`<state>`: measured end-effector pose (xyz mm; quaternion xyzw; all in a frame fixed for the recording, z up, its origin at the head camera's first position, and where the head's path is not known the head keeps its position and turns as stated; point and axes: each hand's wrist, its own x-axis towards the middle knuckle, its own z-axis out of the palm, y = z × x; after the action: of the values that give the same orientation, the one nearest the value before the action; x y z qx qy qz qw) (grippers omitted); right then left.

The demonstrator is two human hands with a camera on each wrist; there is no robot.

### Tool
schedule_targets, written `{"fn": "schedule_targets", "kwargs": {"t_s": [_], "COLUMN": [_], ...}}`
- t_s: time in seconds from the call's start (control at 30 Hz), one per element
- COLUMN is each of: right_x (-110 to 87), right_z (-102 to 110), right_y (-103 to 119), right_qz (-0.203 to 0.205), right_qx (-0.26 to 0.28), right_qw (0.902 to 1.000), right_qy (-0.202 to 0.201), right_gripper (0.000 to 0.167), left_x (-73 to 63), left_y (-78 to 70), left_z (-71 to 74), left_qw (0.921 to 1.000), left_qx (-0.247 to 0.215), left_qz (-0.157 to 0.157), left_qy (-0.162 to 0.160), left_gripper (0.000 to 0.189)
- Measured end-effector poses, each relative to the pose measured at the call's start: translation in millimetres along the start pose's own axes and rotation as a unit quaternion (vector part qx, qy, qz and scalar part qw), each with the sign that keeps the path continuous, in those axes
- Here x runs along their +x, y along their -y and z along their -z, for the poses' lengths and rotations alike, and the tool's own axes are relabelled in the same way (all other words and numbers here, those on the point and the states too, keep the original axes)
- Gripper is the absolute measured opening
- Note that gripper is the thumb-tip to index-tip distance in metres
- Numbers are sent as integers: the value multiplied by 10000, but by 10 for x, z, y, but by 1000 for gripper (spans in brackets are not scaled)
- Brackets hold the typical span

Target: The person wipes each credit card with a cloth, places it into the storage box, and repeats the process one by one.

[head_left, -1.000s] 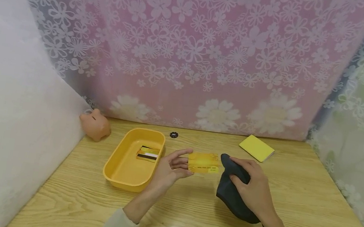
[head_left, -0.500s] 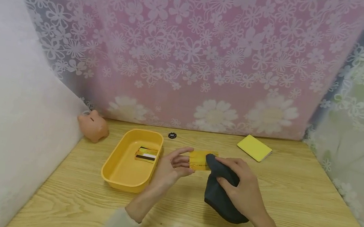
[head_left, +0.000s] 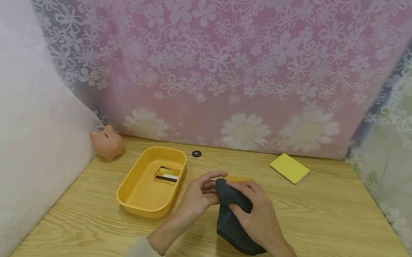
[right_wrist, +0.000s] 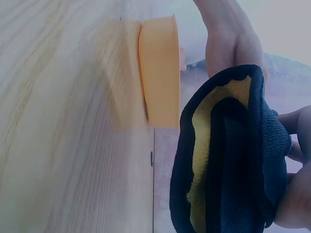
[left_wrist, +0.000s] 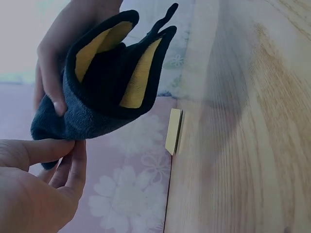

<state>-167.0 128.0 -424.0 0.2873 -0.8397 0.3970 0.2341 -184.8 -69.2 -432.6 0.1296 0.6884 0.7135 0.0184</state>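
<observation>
A dark blue-grey cloth (head_left: 232,228) with a yellow underside hangs from my right hand (head_left: 260,216), whose thumb and fingers grip its upper fold. Just behind the fold, only the top strip of a gold plastic card (head_left: 240,179) shows. My left hand (head_left: 194,198) pinches the card's left end, now mostly hidden by the cloth. From the left wrist view, the left thumb and fingers (left_wrist: 75,167) meet at the lower edge of the folded cloth (left_wrist: 97,121). Both hands are above the table, close together.
A yellow tray (head_left: 139,197) with several cards (head_left: 167,175) inside stands left of my hands. An orange piggy bank (head_left: 107,143) sits at the far left, a black chip (head_left: 197,154) behind. On the right lies a yellow notebook (head_left: 290,168) on the wooden table (head_left: 332,230).
My right hand has carried the cloth leftward over the gold card, up to my left fingers. The card, fully visible a second ago, is now mostly covered. My left hand has barely moved.
</observation>
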Motion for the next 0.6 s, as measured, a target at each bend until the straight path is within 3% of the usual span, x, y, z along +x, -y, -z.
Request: {"fn": "schedule_targets", "kwargs": {"t_s": [0.23,0.43,0.6], "right_x": [-42,-130,-164], "right_z": [131,283,380], "right_y": [-219,-464,-531], "right_qz": [-394,-826,-920], "right_qx": [-101,-343,-385], "right_qw": [9991,9956,9943], "right_qy": [-109,-279,-371], "right_gripper": [61,57,57], "left_x": [-14,-40,-29], "left_y": [23,45,44], "left_z": [80,122,149], "left_qw": [9995,9991,9989], "left_qx": [31,87,147], "left_qz": [225,353,375], "left_qy": [-238,-221,-257], "left_gripper": [58,58,58]}}
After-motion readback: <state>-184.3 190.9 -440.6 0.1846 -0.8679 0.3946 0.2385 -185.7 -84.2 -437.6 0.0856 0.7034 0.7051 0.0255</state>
